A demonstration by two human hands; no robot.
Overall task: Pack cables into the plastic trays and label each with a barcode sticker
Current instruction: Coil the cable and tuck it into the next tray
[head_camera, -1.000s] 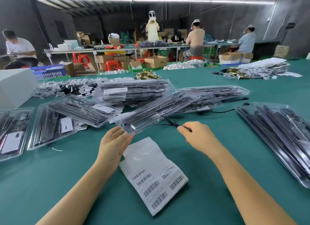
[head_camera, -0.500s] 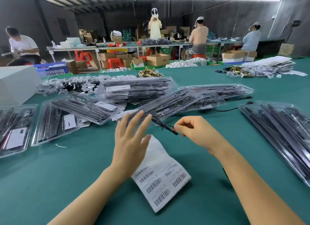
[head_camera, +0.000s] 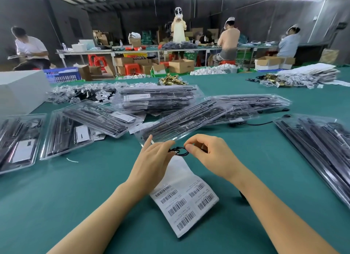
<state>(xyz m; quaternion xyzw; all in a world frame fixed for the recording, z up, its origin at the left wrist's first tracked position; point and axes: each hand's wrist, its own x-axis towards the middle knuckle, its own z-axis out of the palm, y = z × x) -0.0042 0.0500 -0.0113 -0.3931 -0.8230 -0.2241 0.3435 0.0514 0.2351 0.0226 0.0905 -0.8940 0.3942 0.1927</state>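
A thin black cable (head_camera: 179, 151) is looped into a small coil between my two hands, just above the green table. My left hand (head_camera: 153, 163) pinches the coil's left side and my right hand (head_camera: 210, 157) pinches its right side. Directly behind the hands lies a clear plastic tray (head_camera: 185, 121) holding long black parts, tilted on other trays. A white sheet of barcode stickers (head_camera: 187, 199) lies flat on the table under my wrists, its upper part hidden by my left hand.
More clear trays are stacked at centre back (head_camera: 155, 100), at left (head_camera: 89, 125), far left (head_camera: 19, 140) and along the right edge (head_camera: 320, 149). A white box (head_camera: 20, 91) stands at back left. People work at benches beyond the table.
My left hand came off the tray's near end, lifted, and now meets my right hand. The straight cable end held by my right hand is now wound into a small coil.
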